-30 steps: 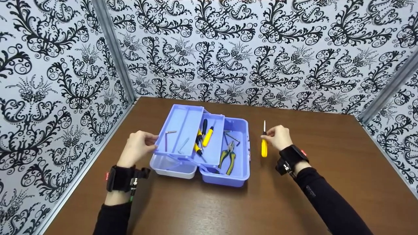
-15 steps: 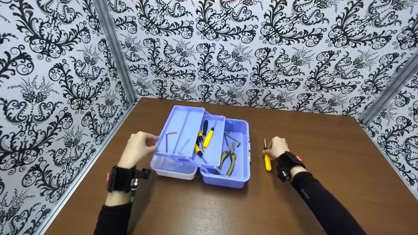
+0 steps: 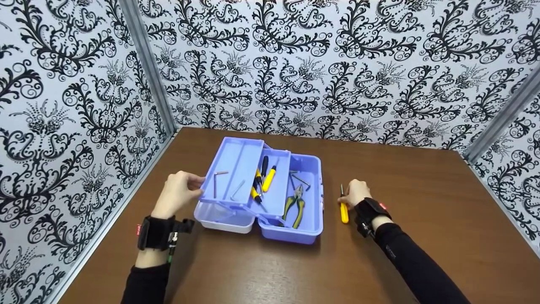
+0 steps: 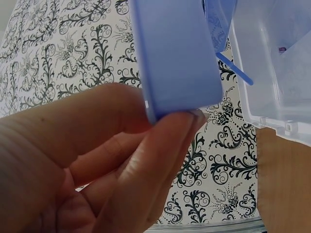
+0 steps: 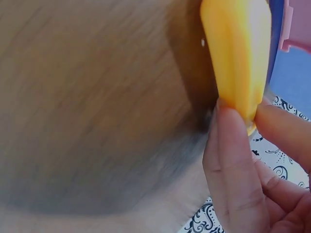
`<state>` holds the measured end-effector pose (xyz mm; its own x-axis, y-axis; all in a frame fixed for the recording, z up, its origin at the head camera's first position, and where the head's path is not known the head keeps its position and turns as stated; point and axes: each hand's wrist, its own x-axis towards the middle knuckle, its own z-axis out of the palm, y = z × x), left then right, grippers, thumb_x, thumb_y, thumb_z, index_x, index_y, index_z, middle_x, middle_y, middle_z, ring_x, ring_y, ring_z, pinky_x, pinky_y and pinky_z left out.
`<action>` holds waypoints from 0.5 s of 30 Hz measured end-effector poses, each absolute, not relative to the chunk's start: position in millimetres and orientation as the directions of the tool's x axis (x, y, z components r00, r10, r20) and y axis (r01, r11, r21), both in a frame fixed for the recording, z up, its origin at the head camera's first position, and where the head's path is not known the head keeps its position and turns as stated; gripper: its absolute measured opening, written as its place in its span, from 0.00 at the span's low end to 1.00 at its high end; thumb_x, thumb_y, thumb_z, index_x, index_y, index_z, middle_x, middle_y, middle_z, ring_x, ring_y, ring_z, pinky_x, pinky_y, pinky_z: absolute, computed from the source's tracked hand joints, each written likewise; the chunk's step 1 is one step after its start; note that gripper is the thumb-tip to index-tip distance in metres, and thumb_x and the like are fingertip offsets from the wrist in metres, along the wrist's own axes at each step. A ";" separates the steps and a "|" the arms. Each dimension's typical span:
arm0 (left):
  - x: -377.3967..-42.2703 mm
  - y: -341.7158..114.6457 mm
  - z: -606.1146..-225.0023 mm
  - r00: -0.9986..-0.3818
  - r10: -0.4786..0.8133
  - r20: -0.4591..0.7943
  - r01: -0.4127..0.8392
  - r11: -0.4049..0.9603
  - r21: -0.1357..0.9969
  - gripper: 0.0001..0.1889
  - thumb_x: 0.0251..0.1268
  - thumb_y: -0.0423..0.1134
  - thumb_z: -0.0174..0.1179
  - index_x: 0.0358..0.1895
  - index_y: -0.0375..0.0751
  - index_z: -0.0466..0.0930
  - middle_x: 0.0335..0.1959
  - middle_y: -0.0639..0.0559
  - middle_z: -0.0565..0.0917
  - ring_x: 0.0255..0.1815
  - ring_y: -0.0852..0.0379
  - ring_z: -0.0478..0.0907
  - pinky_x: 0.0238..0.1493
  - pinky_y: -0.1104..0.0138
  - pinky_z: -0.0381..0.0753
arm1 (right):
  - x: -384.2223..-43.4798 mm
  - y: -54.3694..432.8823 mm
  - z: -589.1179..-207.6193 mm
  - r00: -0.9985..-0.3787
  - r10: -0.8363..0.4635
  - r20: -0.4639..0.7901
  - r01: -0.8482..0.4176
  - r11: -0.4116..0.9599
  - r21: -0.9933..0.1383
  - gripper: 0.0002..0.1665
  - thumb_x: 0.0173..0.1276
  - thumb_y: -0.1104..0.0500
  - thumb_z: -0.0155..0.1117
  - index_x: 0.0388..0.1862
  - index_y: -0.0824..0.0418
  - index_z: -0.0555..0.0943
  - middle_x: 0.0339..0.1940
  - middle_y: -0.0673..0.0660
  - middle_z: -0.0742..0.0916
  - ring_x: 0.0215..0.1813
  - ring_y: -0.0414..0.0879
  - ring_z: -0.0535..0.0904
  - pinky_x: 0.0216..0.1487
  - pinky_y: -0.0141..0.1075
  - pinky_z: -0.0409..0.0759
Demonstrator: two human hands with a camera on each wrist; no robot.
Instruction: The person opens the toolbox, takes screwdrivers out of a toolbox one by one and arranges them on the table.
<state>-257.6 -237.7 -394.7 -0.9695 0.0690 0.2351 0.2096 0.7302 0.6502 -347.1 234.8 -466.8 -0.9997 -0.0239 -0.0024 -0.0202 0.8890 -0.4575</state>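
My left hand (image 3: 177, 192) pinches the left edge of the upper tray (image 3: 239, 152) of a lilac toolbox (image 3: 291, 237). In the left wrist view, thumb and fingers close on that tray's corner (image 4: 182, 63). Right of the toolbox, my right hand (image 3: 358, 192) pinches a yellow-handled screwdriver (image 3: 344, 214) near its neck. Its blade points away from me, and it lies on or just above the table; I cannot tell which. The right wrist view shows the yellow handle (image 5: 238, 53) between thumb and fingers. Two hex keys (image 3: 215, 186) lie in the upper tray.
Several screwdrivers (image 3: 269, 179) lie in the middle tray. Pliers (image 3: 298, 207) and hex keys (image 3: 301, 180) sit in the bottom compartment. The pale opened lid half (image 3: 223, 226) rests under the trays. Patterned walls (image 3: 295, 84) border the brown table (image 3: 261, 274).
My right hand has brought the screwdriver down and toward me, to the table beside the toolbox, and has barely moved in the last half second. The left hand stays on the tray.
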 end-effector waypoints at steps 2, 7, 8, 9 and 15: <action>-257.5 -237.5 -394.6 -0.970 0.068 0.233 0.207 0.731 0.650 0.16 0.52 0.25 0.63 0.47 0.27 0.85 0.37 0.35 0.89 0.35 0.44 0.88 0.40 0.58 0.89 | -347.0 234.5 -468.3 -1.000 -0.019 -0.003 -0.016 0.891 -0.454 0.15 0.50 0.60 0.79 0.17 0.65 0.80 0.19 0.58 0.86 0.25 0.54 0.84 0.36 0.43 0.88; -256.0 -237.6 -393.9 -0.969 0.071 0.238 0.213 0.730 0.649 0.15 0.52 0.25 0.63 0.46 0.26 0.85 0.36 0.35 0.89 0.35 0.44 0.88 0.40 0.57 0.89 | -345.8 232.3 -468.3 -1.000 -0.024 0.006 -0.025 0.910 -0.413 0.15 0.51 0.59 0.78 0.19 0.67 0.81 0.22 0.62 0.87 0.28 0.58 0.85 0.42 0.47 0.88; -255.6 -237.6 -393.5 -0.968 0.073 0.241 0.217 0.730 0.648 0.15 0.52 0.24 0.62 0.46 0.26 0.85 0.36 0.34 0.89 0.35 0.44 0.88 0.39 0.57 0.89 | -345.6 231.7 -468.0 -1.000 -0.025 0.007 -0.026 0.914 -0.404 0.15 0.51 0.59 0.78 0.20 0.68 0.81 0.23 0.64 0.87 0.29 0.60 0.86 0.43 0.48 0.87; -255.5 -237.6 -393.5 -0.967 0.073 0.243 0.218 0.730 0.648 0.15 0.52 0.24 0.62 0.46 0.26 0.85 0.36 0.34 0.89 0.35 0.44 0.88 0.39 0.57 0.89 | -345.5 231.3 -467.3 -1.000 -0.026 0.006 -0.026 0.917 -0.399 0.16 0.52 0.59 0.78 0.21 0.69 0.82 0.24 0.65 0.87 0.30 0.61 0.86 0.45 0.49 0.87; -255.4 -236.7 -391.9 -0.968 0.069 0.240 0.213 0.732 0.647 0.15 0.52 0.25 0.62 0.46 0.26 0.85 0.36 0.35 0.89 0.35 0.45 0.88 0.39 0.58 0.89 | -345.2 230.7 -464.1 -1.000 -0.016 -0.011 -0.010 0.919 -0.395 0.17 0.52 0.58 0.78 0.23 0.70 0.82 0.27 0.66 0.87 0.33 0.63 0.86 0.41 0.46 0.88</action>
